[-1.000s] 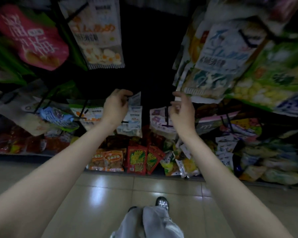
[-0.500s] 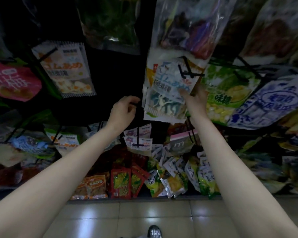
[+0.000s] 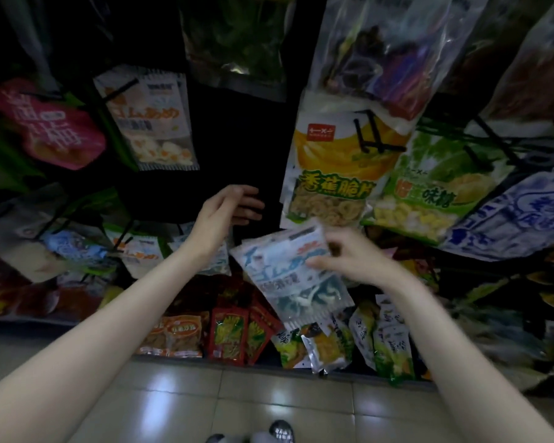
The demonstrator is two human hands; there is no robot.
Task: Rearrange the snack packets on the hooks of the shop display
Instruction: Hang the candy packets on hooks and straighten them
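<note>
The fingers (image 3: 325,262) of the right hand (image 3: 354,260) are curled and pinch the upper right corner of a white-and-blue snack packet (image 3: 290,273), thumb on the near face and the other fingers tucked round the edge. The packet is off any hook — it hangs tilted in the air from that grip, its serrated lower edge down over the small packets of the bottom row, its top corner just below a banana chip packet (image 3: 330,174).

The left hand (image 3: 227,207) holds nothing. Its fingers are loosely spread and only slightly bent, reaching toward the dark back panel (image 3: 237,142) of the display, in the gap between an orange-and-white packet (image 3: 151,123) on the upper left and the banana chip packet on the right. Whether the fingertips touch the panel cannot be told; the spot is too dark.

The banana chip packet hangs on a black hook (image 3: 370,135), and just beside it on the right hangs a green durian candy packet (image 3: 429,190), their edges overlapping. Above them a clear bag (image 3: 381,55) of dark purple contents hangs from a higher row. At the far left is a pink packet (image 3: 48,126). Along the bottom stand red packets (image 3: 229,330) with yellow pictures, next to orange ones (image 3: 176,332), above a tiled floor (image 3: 269,401).
</note>
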